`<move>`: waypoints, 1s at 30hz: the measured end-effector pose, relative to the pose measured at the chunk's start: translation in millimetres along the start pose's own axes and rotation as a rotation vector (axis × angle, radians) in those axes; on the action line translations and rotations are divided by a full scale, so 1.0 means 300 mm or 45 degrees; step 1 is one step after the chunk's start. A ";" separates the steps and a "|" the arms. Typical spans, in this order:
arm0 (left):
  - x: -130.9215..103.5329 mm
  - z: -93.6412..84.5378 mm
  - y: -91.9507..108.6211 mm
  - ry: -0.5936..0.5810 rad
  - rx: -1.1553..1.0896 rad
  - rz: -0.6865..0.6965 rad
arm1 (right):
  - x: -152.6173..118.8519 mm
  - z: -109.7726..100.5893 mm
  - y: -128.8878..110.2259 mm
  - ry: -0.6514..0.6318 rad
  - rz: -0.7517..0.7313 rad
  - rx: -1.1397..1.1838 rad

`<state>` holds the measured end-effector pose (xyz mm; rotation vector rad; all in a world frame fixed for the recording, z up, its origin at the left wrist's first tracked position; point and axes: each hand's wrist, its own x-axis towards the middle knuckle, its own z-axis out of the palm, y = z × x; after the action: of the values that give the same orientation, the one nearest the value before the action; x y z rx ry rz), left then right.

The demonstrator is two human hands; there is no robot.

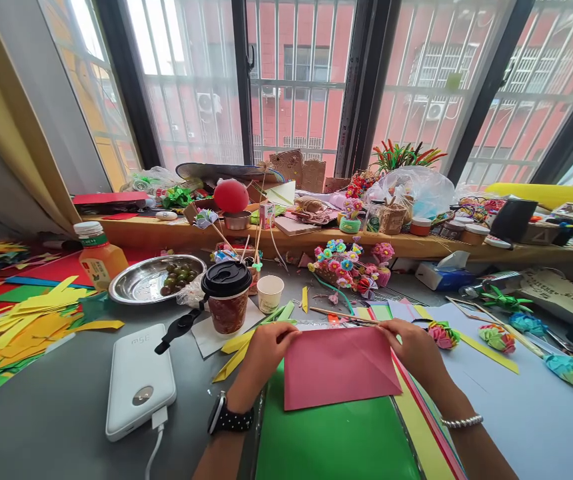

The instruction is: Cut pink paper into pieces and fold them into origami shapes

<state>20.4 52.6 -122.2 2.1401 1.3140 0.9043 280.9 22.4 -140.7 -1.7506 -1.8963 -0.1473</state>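
A pink sheet of paper is stretched between both hands over a green sheet. My left hand pinches its upper left corner, with a watch on the wrist. At the upper right corner, my right hand pinches the paper between thumb and fingers; a beaded bracelet circles that wrist. Faint crease lines cross the pink paper. Yellow and other coloured sheets stick out from under the green one on the right.
A white power bank with a cable lies left. Behind my left hand stand a lidded coffee cup and paper cup. Paper flowers lie right; yellow strips pile far left. A metal plate holds round fruit.
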 end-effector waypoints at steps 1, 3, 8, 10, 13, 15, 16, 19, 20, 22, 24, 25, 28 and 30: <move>0.001 -0.004 -0.003 -0.008 -0.004 0.000 | -0.001 -0.002 0.021 0.032 0.040 -0.063; 0.000 -0.010 -0.009 -0.002 -0.005 0.000 | -0.003 -0.007 0.056 0.111 0.131 -0.177; -0.004 -0.021 -0.016 0.034 0.010 -0.015 | 0.000 -0.019 0.037 0.378 0.159 -0.126; -0.003 -0.016 -0.010 -0.018 0.003 0.013 | 0.000 -0.013 -0.022 0.259 -0.078 0.036; -0.002 -0.004 0.003 -0.069 -0.031 0.051 | -0.007 0.003 -0.116 -0.096 -0.267 0.189; -0.002 0.000 0.010 -0.056 -0.059 0.044 | -0.012 0.008 -0.152 -0.217 -0.210 0.218; -0.002 0.000 0.011 -0.029 -0.076 0.025 | -0.014 0.006 -0.160 -0.250 -0.179 0.256; -0.001 -0.005 0.008 0.084 -0.141 -0.052 | -0.011 -0.010 -0.149 -0.287 -0.111 0.375; 0.000 -0.008 0.002 0.128 -0.168 -0.077 | -0.009 -0.017 -0.138 -0.294 -0.102 0.405; 0.003 -0.015 -0.018 0.236 -0.232 -0.142 | -0.003 -0.027 -0.111 -0.281 -0.078 0.459; 0.007 -0.023 -0.041 0.383 -0.333 -0.249 | 0.003 -0.034 -0.083 -0.204 0.012 0.554; 0.009 -0.025 -0.050 0.452 -0.417 -0.305 | 0.004 -0.036 -0.071 -0.137 0.104 0.632; 0.017 -0.012 -0.050 0.472 -0.776 -0.394 | 0.007 -0.036 -0.054 0.026 0.469 1.040; 0.019 0.013 -0.023 0.297 -0.981 -0.427 | 0.007 -0.032 -0.061 0.079 0.679 1.382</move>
<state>20.8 60.6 -127.9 1.2180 1.1208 1.2737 266.6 17.3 -126.4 -1.3266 -1.0160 0.8479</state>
